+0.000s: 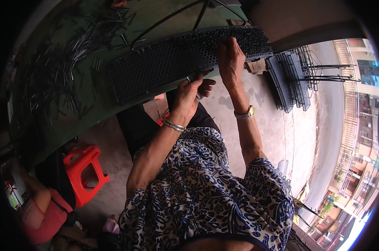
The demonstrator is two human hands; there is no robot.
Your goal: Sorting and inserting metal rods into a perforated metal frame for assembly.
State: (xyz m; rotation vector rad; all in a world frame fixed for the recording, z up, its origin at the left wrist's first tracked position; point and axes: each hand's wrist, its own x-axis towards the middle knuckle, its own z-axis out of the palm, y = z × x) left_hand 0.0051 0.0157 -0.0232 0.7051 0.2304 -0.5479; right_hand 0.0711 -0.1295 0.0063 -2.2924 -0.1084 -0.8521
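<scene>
A long black panel (pixel 156 69) full of small round holes lies across the near edge of the green table. Toward its right end, short black pieces (pixel 251 39) stand packed in the holes. My right hand (pixel 231 60) is over that part, fingers pinched together and pointing down; what they hold, if anything, is hidden. Just below the panel's front edge, my left hand (pixel 189 95) is closed with its thumb up near the rim. Something small and greyish shows by its curled fingers, too little to name.
Many loose thin black sticks (pixel 68 62) lie heaped on the green table (pixel 96 85) at left. Black wire frames (pixel 197 14) stand behind the panel. Brown cardboard (pixel 256 67) sits under its right end. More dark panels (pixel 286 79) lean at right. A red stool (pixel 87 175) and another person (pixel 45 217) are lower left.
</scene>
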